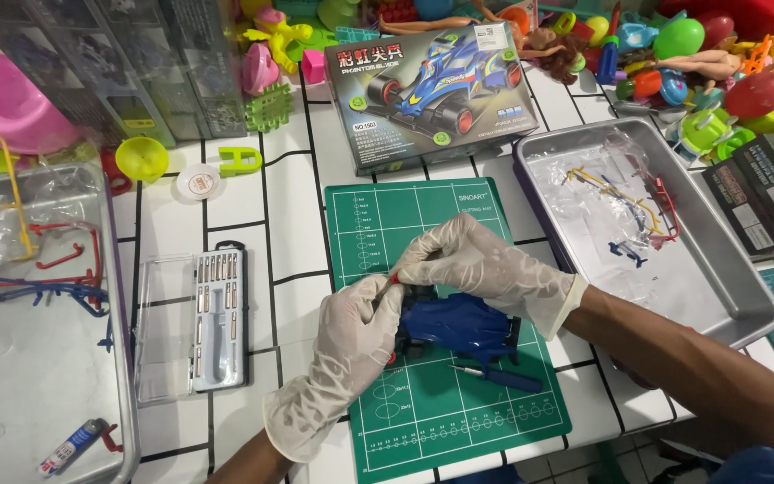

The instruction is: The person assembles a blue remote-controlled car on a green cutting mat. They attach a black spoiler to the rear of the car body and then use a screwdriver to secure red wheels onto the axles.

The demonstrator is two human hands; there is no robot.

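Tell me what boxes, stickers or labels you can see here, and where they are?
Toy car box: top middle, flat rectangle, grey with a blue racing car picture.
Dark boxes: right edge, beside the metal tray, black with green labels.
Round sticker: left of the green cutting mat, white with an orange ring.
Small tube: bottom left, white, blue and red.
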